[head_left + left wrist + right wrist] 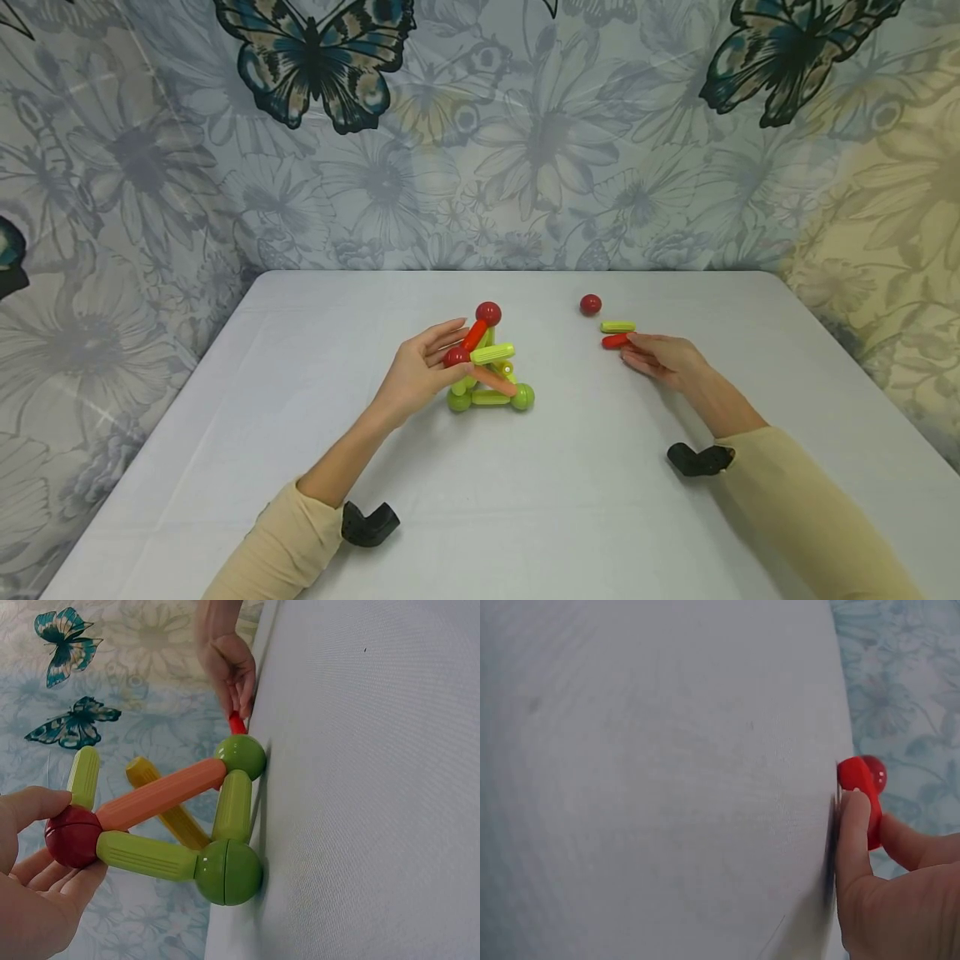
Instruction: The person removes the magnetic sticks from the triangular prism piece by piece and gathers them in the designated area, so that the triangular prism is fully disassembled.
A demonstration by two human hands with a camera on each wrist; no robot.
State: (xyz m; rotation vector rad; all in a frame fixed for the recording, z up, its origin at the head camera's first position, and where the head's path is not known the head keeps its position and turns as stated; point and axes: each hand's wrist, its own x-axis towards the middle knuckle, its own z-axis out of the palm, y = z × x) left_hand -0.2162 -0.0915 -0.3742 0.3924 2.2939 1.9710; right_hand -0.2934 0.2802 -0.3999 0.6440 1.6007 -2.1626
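A structure of balls and ribbed rods stands on the table, with green balls [522, 397] at its base. My left hand [422, 371] grips a red ball [73, 836] at its near upper corner, thumb on one side and fingers on the other. An orange rod [161, 795] and light green rods run from that ball. Another red ball [488, 313] tops a red rod [475, 335] at the back. To the right, my right hand [663, 360] pinches a loose red rod [860, 774] between thumb and fingers, low over the table.
Just behind the right hand's rod lies a loose light green rod [618, 327]. A loose red ball [590, 304] sits farther back on the white table [562, 508]. Patterned cloth with butterflies [315, 62] hangs behind the table's far edge.
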